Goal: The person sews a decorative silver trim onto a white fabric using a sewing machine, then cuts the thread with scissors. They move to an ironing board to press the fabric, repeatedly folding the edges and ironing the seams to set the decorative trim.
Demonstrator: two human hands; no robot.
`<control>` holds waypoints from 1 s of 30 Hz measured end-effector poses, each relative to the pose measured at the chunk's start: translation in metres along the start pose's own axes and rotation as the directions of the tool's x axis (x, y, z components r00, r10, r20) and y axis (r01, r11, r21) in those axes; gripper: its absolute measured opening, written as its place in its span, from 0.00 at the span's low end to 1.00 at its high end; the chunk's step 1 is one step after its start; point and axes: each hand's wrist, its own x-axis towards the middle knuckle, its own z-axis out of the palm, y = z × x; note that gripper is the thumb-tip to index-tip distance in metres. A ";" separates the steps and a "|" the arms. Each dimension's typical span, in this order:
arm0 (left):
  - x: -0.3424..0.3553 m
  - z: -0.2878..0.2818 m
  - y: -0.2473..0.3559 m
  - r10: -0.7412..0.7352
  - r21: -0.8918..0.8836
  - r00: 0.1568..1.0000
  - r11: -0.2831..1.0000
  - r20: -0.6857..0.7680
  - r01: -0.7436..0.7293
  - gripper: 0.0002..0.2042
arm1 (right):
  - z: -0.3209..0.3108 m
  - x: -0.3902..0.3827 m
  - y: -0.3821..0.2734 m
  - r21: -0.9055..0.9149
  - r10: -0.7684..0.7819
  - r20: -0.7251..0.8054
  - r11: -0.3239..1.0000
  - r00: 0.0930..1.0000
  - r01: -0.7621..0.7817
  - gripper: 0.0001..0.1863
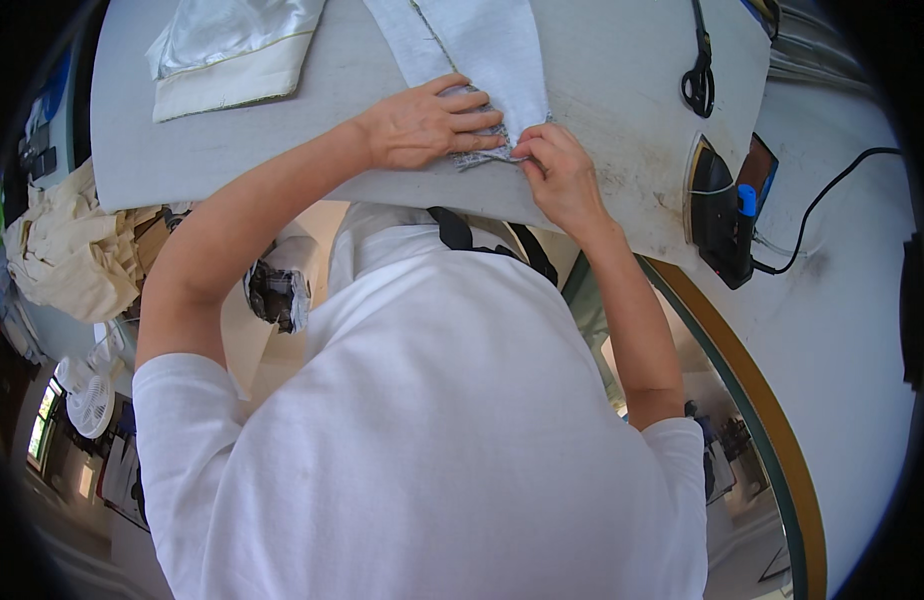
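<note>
A light grey-white piece of fabric (497,52) with a seam down its length lies on the pale work table, its near end turned to show a grey patterned edge. My left hand (422,125) rests flat over that near end, fingers stretched out across the patterned strip. Close beside it, my right hand (562,175) pinches the fabric's near right corner between thumb and fingers. The part between my right fingertips is mostly hidden.
A folded shiny cream-white textile (237,55) lies at the table's far left. To the right are black scissors (698,85) and a steam iron (717,215) with a black cord (817,205). Crumpled beige cloth (72,245) is heaped at left, above a white fan (89,405).
</note>
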 end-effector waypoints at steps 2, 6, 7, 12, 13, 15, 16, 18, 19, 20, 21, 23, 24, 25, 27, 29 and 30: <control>0.000 0.000 0.000 0.003 0.004 1.000 1.000 0.005 -0.003 0.28 | 0.000 0.000 0.000 0.006 0.006 0.003 1.000 1.000 -0.006 0.06; -0.002 0.002 0.001 -0.022 -0.023 1.000 1.000 -0.020 0.022 0.28 | 0.001 -0.001 0.002 0.017 0.017 0.004 1.000 1.000 -0.017 0.06; -0.002 0.002 0.001 -0.023 -0.019 0.999 1.000 -0.031 0.023 0.28 | 0.001 -0.002 0.002 0.019 0.015 -0.002 1.000 1.000 -0.015 0.06; 0.001 0.001 0.004 -0.034 -0.011 0.998 0.999 -0.053 0.033 0.27 | 0.003 -0.002 0.002 0.033 0.039 -0.012 0.999 0.999 -0.039 0.07; 0.003 0.000 0.005 -0.042 -0.023 0.999 0.999 -0.035 0.041 0.27 | 0.003 -0.002 0.002 0.037 0.050 -0.006 0.998 0.999 -0.050 0.07; 0.006 -0.002 0.006 -0.060 -0.039 0.998 0.997 -0.019 0.059 0.26 | 0.004 -0.002 0.003 0.018 0.010 -0.031 1.000 0.999 -0.010 0.07; 0.007 -0.003 0.006 -0.064 -0.047 0.998 0.997 -0.025 0.063 0.26 | 0.004 -0.001 0.004 0.006 -0.004 -0.041 1.000 0.999 0.004 0.08; 0.009 -0.004 0.006 -0.066 -0.062 0.998 0.996 -0.014 0.065 0.25 | 0.003 0.002 0.005 -0.016 -0.077 -0.057 0.997 0.995 0.076 0.08; 0.009 -0.004 0.006 -0.065 -0.068 0.998 0.996 0.004 0.065 0.25 | 0.003 0.004 0.005 -0.025 -0.115 -0.065 0.993 0.991 0.113 0.08; 0.010 -0.004 0.005 -0.047 -0.068 0.998 0.997 -0.037 0.044 0.24 | 0.002 0.007 0.005 -0.031 -0.093 -0.044 0.995 0.995 0.092 0.08; 0.009 -0.003 0.004 -0.049 -0.075 0.999 0.996 0.000 0.049 0.24 | 0.001 0.010 0.005 -0.039 -0.074 -0.024 0.997 0.997 0.073 0.07; 0.006 -0.002 0.001 -0.033 -0.083 0.999 0.996 -0.015 0.032 0.22 | 0.000 0.017 0.004 -0.066 -0.006 0.020 0.998 1.000 0.007 0.05; 0.004 -0.001 -0.001 -0.018 -0.074 0.998 0.997 -0.068 0.013 0.21 | -0.001 0.021 0.003 -0.085 0.043 0.044 0.996 0.998 -0.039 0.05; 0.002 -0.001 -0.002 -0.022 -0.068 0.996 0.998 -0.090 0.016 0.21 | -0.001 0.025 0.002 -0.102 0.099 0.070 0.991 0.993 -0.091 0.06; -0.002 -0.002 -0.003 -0.053 -0.050 0.990 0.998 -0.129 0.047 0.20 | -0.001 0.031 -0.001 -0.164 0.106 0.099 0.982 0.989 -0.089 0.06; -0.006 -0.003 0.001 -0.103 -0.027 0.981 0.995 -0.163 0.100 0.19 | 0.001 0.035 -0.003 -0.216 0.132 0.117 0.971 0.984 -0.105 0.07; -0.007 -0.004 0.006 -0.136 -0.073 0.971 0.990 -0.198 0.124 0.20 | 0.001 0.037 -0.005 -0.233 0.153 0.124 0.965 0.980 -0.121 0.07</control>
